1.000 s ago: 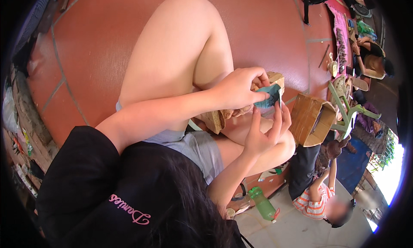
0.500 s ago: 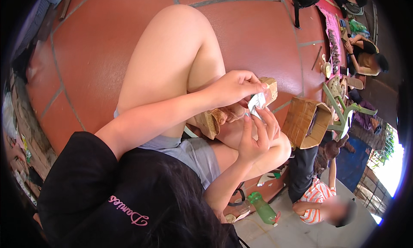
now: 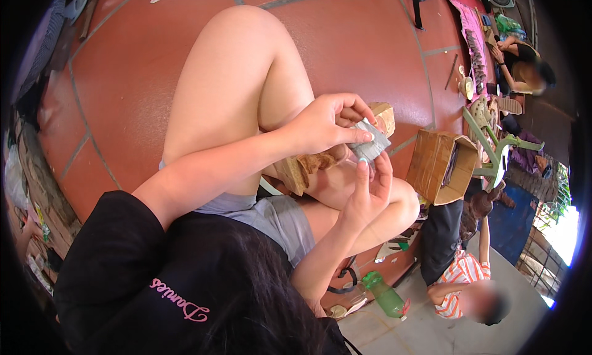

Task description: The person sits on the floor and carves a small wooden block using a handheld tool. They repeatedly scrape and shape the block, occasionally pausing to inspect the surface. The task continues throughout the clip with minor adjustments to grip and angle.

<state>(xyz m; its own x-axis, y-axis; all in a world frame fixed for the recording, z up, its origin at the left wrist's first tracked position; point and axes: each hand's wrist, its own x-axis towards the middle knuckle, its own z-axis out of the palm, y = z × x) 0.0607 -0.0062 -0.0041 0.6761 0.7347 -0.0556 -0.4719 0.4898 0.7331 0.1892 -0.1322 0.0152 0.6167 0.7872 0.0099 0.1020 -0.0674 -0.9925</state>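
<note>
A small folded grey sheet [image 3: 371, 142] is stretched between my two hands above my lap. My left hand [image 3: 333, 122] pinches its upper left side, thumb flat on top. From below, my right hand [image 3: 371, 191] grips the lower edge between thumb and fingertips. Whether the sheet is paper, foil or cloth I cannot tell. Beneath my hands, a carved piece of brown wood [image 3: 299, 175] lies across my legs. Its squared pale end [image 3: 383, 116] shows past my left fingers, and its middle is partly hidden by my hands.
A cardboard box [image 3: 425, 164] stands open right of my knee, beside a green plastic chair [image 3: 493, 151]. Below it lies a green bottle [image 3: 385, 295]. One person in a striped shirt [image 3: 465, 272] is at lower right, another [image 3: 524, 68] at upper right near a pink cloth [image 3: 472, 31].
The sheet was crumpled with its white side showing; now it is flatter and its grey face shows. My hands have turned slightly, both still holding it.
</note>
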